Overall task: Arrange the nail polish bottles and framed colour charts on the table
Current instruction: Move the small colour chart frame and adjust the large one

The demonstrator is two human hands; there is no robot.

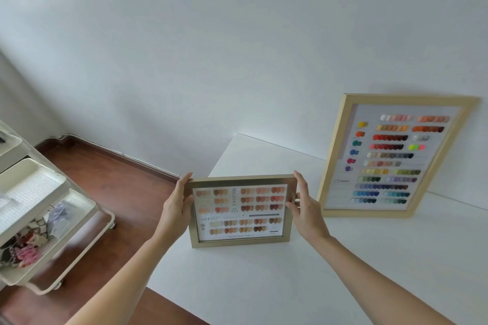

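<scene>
A small gold-framed colour chart (239,210) with rows of brown and orange nail swatches stands upright on the white table (330,272), near its left edge. My left hand (176,204) grips the frame's left side, thumb on the front. My right hand (306,208) grips its right side, fingers curled round the edge. A large framed colour chart (390,157) in a pale wooden frame, with many coloured swatch rows, leans against the wall at the table's back right. No nail polish bottles are in view.
A white wheeled trolley (45,221) with tiered trays holding fabric and small items stands on the wooden floor (126,192) to the left of the table. A white wall runs behind the table.
</scene>
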